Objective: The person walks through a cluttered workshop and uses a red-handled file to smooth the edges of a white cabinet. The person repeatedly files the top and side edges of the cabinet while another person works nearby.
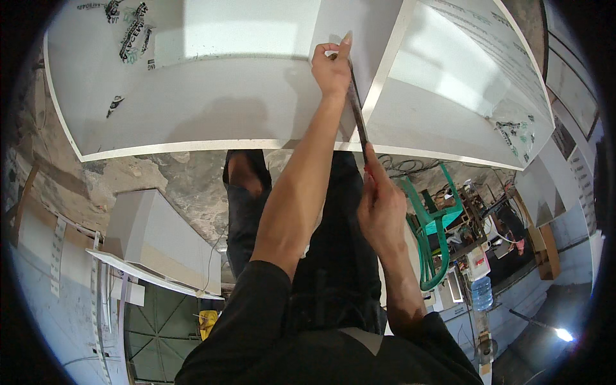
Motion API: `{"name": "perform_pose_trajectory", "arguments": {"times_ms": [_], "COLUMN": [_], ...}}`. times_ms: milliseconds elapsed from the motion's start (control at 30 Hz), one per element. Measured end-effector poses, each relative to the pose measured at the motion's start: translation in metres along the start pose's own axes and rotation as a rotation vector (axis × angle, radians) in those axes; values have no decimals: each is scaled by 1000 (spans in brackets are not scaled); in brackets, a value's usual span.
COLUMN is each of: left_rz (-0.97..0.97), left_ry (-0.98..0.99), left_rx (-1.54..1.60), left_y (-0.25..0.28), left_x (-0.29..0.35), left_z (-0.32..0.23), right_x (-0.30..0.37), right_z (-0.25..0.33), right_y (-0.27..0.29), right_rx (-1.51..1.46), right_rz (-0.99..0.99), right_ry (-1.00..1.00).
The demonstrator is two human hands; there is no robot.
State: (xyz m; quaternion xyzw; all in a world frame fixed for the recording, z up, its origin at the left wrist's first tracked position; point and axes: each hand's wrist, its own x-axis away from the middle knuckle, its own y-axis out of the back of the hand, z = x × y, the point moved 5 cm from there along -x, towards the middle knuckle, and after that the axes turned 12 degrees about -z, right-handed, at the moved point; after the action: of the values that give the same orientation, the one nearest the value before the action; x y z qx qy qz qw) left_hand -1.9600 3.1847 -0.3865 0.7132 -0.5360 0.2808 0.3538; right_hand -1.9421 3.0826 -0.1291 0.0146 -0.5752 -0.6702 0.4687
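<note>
Before me lies a large white open-fronted box (212, 144), its inside split by an upright divider (385, 64). A long, thin, dark metal tool (357, 110), shaped like a file, slants along the near end of that divider. My left hand (332, 72) pinches the tool's far end over the box, thumb pointing up. My right hand (383, 208) wraps round its near end, just outside the box's front edge. A bit of red shows at the right fingers; the handle itself is mostly hidden.
Clear printed film (131, 35) clings inside the box. To the right are a green plastic chair (436, 256), coiled cables (401, 165), a blue water bottle (481, 294) and a lit lamp (564, 335). At left stands a pale cabinet (160, 237) on the worn floor.
</note>
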Motion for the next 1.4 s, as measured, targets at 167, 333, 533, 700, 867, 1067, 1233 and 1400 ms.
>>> {"name": "perform_pose_trajectory", "arguments": {"times_ms": [167,333,533,700,867,1067,1233,1400], "left_rz": [100,91,12,-26,-30,-145,-135,-119], "left_ry": [-92,-14,-11,73,-17,-46,-213,-230], "left_rx": [120,125,76,93,-59,-197,-119,-223], "left_y": [7,5,4,0,6,5,12,4], "left_x": [19,27,14,3,12,1,14,4], "left_z": [-13,-18,-4,9,8,8,-12,-10], "right_x": [13,15,15,7,13,3,6,8], "right_z": [1,4,-4,-3,3,0,8,1], "right_y": [14,18,4,-8,8,-15,-1,-15], "right_rx": [-19,10,11,-6,50,84,64,45], "right_rz": [5,3,-40,16,20,43,15,17], "right_ry": [-34,-44,15,-69,-31,-83,-32,-83]}}
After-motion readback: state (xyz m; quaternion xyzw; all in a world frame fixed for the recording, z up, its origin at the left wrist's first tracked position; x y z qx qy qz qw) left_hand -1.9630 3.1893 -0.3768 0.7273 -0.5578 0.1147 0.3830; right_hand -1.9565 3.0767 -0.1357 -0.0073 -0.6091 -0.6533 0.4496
